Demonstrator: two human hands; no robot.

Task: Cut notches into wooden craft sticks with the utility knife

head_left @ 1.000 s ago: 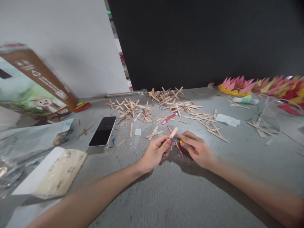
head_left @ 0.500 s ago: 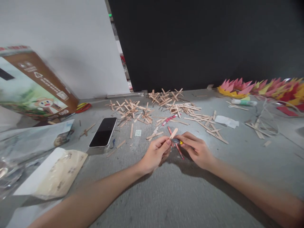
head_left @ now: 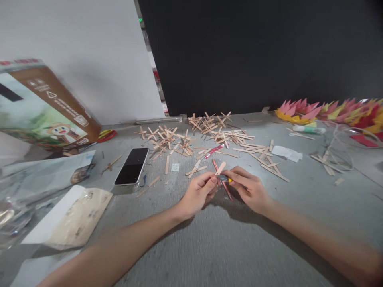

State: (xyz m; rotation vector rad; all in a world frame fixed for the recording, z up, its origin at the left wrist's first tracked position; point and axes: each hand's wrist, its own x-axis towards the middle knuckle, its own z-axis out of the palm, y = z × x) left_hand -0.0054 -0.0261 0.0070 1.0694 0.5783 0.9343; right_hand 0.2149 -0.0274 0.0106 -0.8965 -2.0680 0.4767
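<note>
My left hand point(head_left: 200, 193) pinches a flat wooden stick point(head_left: 220, 168), whose rounded end points up and away from me. Close beside it, my right hand point(head_left: 247, 187) is closed on a small cutter with a yellow part point(head_left: 229, 179) and a grey blade that meets the stick near my left fingertips. Beneath the hands a thin red patterned strip point(head_left: 228, 192) lies slanting on the grey table point(head_left: 191, 247). Beyond the hands are a red and clear wrapper point(head_left: 214, 151) and a few crossed sticks point(head_left: 196, 171).
Heaps of crossed wooden sticks point(head_left: 167, 139) lie towards the back. On the left are a phone point(head_left: 131, 166), a packet point(head_left: 80, 219), a printed box point(head_left: 50, 107) and red-yellow scissors point(head_left: 107, 135). Paper flowers point(head_left: 299, 111), a glue stick point(head_left: 309, 129) and white tissue point(head_left: 287, 153) are on the right.
The whole view has shifted slightly, with things appearing a little further right. Both hands keep nearly the same hold on the stick and the cutter.
</note>
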